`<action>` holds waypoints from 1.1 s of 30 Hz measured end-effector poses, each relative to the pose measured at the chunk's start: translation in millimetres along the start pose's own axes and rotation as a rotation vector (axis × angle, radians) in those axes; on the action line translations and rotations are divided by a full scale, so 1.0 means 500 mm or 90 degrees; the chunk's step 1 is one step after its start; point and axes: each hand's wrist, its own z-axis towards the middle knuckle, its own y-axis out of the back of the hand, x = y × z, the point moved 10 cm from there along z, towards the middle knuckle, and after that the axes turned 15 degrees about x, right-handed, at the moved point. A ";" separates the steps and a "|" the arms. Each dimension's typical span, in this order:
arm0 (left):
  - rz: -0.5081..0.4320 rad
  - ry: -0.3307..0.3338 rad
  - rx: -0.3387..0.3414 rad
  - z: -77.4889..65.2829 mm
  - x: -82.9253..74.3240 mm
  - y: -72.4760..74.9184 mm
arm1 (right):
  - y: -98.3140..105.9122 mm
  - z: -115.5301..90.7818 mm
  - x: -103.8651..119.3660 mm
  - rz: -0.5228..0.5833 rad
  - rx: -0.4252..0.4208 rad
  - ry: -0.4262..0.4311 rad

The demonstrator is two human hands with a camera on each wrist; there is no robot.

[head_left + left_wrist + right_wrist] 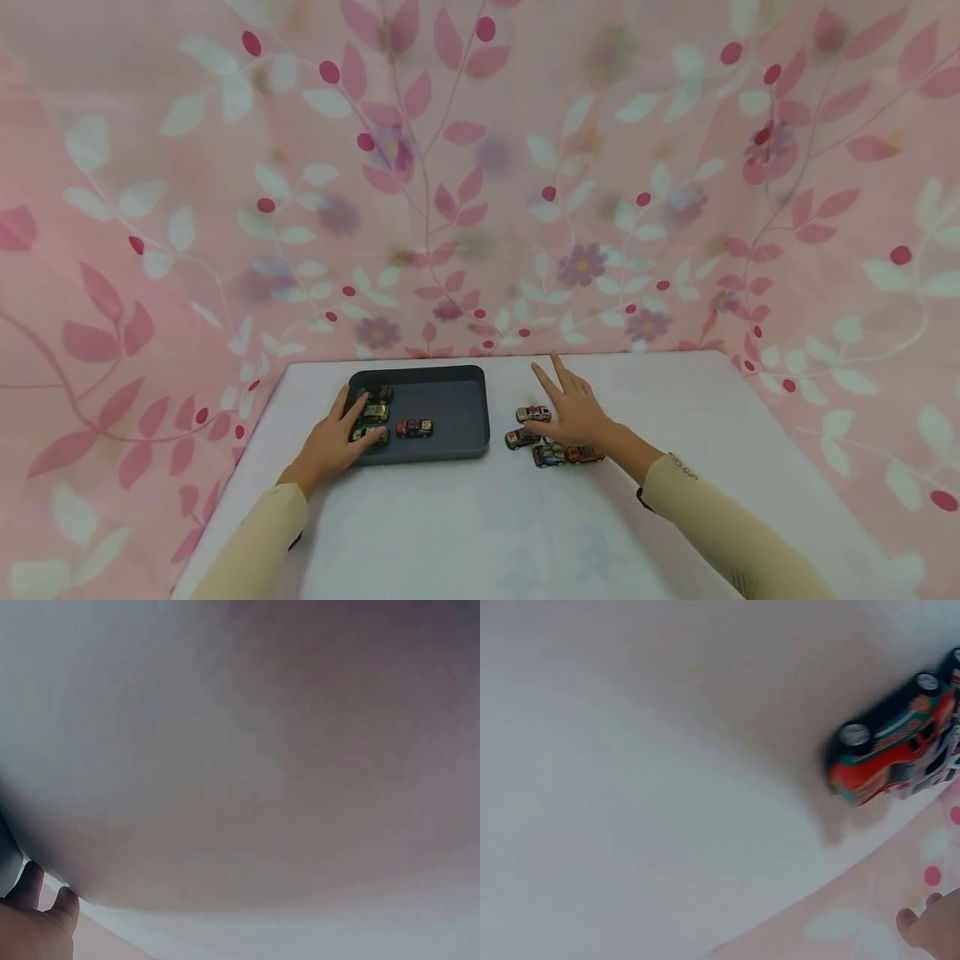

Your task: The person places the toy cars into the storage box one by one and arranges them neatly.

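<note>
A dark grey tray (450, 417) holds several toy cars. A black one (381, 393), a yellow-green one (376, 413) and a green one (378, 438) line its left side, while a red and dark one (415, 428) sits nearer the middle. My left hand (330, 442) rests at the tray's left rim, fingers extended and thumb over the green car. To the tray's right, my right hand (573, 414) spreads its fingers over a group of toy cars: a silver one (531, 412), a dark one (519, 438), a blue one (550, 455) and an orange one (585, 454).
A white cloth covers the table (450, 525). Behind it and at both sides hangs a pink curtain (495, 167) printed with leaves and flowers. The right wrist view shows a red and green toy car (889, 750) on the white surface.
</note>
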 end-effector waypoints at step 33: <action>-0.005 0.003 0.007 0.004 -0.002 0.003 | -0.057 -0.156 -0.104 0.172 0.039 -0.008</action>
